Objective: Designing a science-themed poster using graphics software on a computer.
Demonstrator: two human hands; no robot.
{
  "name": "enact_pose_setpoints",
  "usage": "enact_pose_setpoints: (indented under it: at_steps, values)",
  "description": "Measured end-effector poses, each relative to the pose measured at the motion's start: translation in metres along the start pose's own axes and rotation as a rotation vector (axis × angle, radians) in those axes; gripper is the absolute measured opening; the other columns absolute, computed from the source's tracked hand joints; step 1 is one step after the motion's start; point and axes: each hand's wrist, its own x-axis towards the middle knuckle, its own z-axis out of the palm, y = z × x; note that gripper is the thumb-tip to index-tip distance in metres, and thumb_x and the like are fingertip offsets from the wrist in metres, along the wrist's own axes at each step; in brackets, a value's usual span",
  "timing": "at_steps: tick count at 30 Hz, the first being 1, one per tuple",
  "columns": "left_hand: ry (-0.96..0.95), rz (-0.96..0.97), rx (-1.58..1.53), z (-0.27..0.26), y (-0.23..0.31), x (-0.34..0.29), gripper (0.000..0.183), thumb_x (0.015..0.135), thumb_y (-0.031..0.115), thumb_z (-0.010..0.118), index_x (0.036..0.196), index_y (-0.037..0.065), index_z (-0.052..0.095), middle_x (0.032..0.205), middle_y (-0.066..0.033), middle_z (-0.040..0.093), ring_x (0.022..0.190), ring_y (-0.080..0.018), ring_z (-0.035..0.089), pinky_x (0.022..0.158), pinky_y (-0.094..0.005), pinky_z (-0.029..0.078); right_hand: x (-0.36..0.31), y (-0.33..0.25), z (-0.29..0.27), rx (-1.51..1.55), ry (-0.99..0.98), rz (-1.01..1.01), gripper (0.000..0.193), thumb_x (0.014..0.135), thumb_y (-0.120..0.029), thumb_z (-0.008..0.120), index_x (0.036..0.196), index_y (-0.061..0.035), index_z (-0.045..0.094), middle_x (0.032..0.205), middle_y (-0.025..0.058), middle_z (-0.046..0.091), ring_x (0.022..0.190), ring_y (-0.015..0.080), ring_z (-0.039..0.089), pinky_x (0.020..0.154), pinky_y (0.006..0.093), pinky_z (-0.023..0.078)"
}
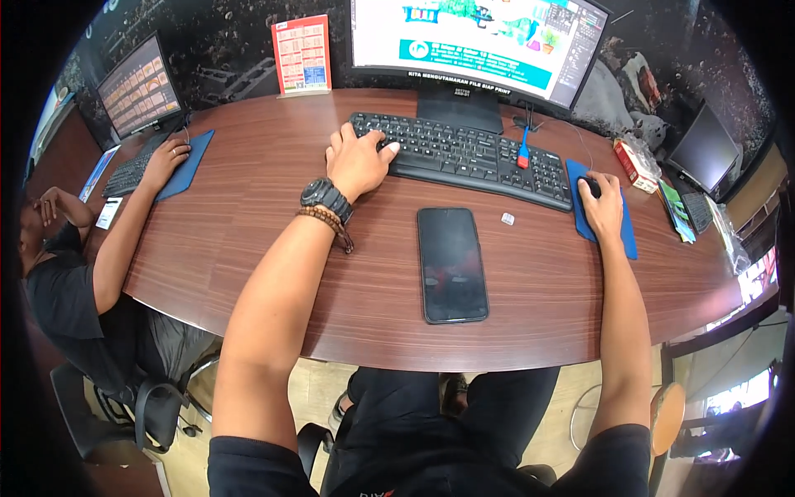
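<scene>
You have one view only, from the camera on your head. It looks steeply down and a little forward over the brown desk (273, 273), so your own forearms enter from the lower edge and your lap shows at the bottom. The keyboard (464, 157) and the phone (451, 263) lie near the centre, quite close to the lens. The fisheye bends the desk edge and darkens the corners. A co-worker (74, 282) sits at the left rim.
</scene>
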Motion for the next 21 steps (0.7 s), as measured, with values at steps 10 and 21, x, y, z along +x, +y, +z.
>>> enact_pose_setpoints:
  at_steps: [10, 21]
  values:
    - [0.029, 0.192, 0.013, -0.001, 0.004, -0.004, 0.035, 0.090, 0.039, 0.069, 0.117, 0.017, 0.073, 0.148, -0.0306, 0.040, 0.138, -0.0460, 0.034, 0.113, -0.0554, 0.027, 0.012, 0.004, -0.008, -0.117, -0.216, 0.098, 0.058, 0.084, -0.050, 0.067, 0.131, -0.0162, 0.063, 0.128, 0.0196, 0.058, 0.119, 0.0373, 0.058, 0.102, 0.0453, 0.046]
    - [0.040, 0.067, 0.081, 0.005, 0.001, -0.002, 0.050, 0.093, 0.045, 0.065, 0.128, 0.009, 0.066, 0.138, -0.0283, 0.048, 0.131, -0.0463, 0.042, 0.110, -0.0549, 0.035, 0.003, 0.019, 0.007, 0.071, -0.092, -0.082, 0.042, 0.087, -0.035, 0.068, 0.121, -0.0098, 0.069, 0.123, 0.0164, 0.060, 0.118, 0.0336, 0.058, 0.102, 0.0416, 0.045]
